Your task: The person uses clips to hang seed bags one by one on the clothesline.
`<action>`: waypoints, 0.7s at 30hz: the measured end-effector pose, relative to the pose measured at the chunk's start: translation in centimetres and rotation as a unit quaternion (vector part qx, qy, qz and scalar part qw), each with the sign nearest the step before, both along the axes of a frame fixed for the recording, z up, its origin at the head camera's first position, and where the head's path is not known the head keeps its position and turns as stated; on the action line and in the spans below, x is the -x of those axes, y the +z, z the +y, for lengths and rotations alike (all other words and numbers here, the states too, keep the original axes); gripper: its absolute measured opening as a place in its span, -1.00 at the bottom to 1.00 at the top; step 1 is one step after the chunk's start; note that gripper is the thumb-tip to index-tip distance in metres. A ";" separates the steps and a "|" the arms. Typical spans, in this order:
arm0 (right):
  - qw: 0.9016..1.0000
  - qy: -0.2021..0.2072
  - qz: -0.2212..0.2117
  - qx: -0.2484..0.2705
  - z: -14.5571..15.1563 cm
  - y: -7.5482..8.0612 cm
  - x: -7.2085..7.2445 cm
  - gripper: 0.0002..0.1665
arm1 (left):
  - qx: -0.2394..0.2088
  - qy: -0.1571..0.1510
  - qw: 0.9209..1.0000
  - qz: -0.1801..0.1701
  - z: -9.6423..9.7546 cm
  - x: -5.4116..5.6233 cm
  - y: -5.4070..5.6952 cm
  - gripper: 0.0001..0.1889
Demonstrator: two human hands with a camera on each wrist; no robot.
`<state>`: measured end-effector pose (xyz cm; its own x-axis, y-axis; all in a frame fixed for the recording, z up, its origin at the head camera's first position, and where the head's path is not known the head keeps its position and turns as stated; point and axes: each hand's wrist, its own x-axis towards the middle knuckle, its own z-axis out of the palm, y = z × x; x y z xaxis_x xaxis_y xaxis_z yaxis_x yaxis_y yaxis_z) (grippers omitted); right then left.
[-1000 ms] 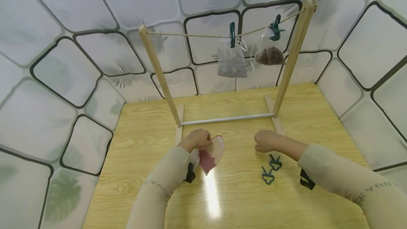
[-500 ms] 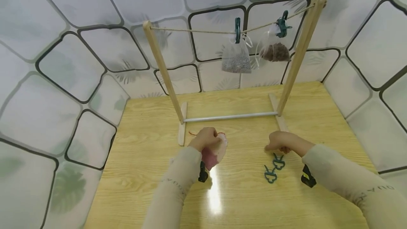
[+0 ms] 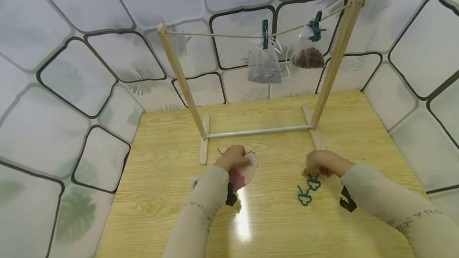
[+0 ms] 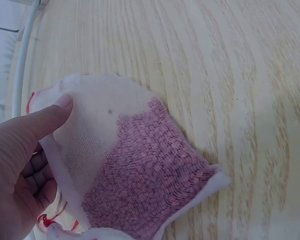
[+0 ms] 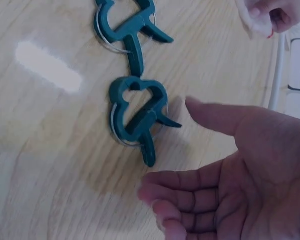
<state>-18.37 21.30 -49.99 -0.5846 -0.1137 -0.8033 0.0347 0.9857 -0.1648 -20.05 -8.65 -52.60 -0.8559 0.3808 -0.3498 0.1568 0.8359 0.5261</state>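
Note:
In my left hand [image 4: 19,165] a white mesh drawstring bag [image 4: 139,170] with small pinkish-purple grains is pinched near its upper edge, thumb in front and fingers behind. Its red cord [image 4: 49,219] dangles below the fingers. My right hand [image 5: 240,175] is beside two green plastic clips [image 5: 139,115] on the table, thumb and fingers spread apart around the nearer one's handles, not gripping it. The other clip [image 5: 132,30] lies just beyond. From the head view, the left hand [image 3: 234,157] and right hand [image 3: 322,162] are both low over the tabletop.
A wooden frame [image 3: 179,79] with a rope [image 3: 215,35] stands behind the hands. Clips hold a bag of pale grains [image 3: 264,67] and a bag of brown pieces [image 3: 307,58] on the rope. A white rod [image 3: 258,131] joins the frame's feet. Something whitish [image 3: 194,182] lies by the left sleeve.
My right hand has moved right and down to the two green clips. The left hand, still holding the mesh bag, has shifted slightly right. The head view has moved a little.

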 end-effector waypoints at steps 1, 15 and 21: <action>1.000 -0.007 -0.007 0.001 0.1 0.0 0.0 -0.58 | -0.008 0.001 1.000 -0.003 0.0 0.0 0.1 -0.77; 0.997 0.072 0.028 -0.008 -0.3 -0.3 0.1 -0.65 | -0.060 0.013 0.997 0.043 -0.3 1.0 0.2 -0.77; 0.998 0.062 0.031 0.008 -0.7 -0.7 0.8 -0.74 | -0.080 0.022 0.996 0.045 -0.4 1.4 0.6 -0.75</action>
<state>-19.15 20.64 -50.69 -0.6138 -0.2019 -0.7632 -0.0990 0.9788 -0.1793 -21.46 -9.05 -52.04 -0.8980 0.3871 -0.2093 0.1742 0.7494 0.6388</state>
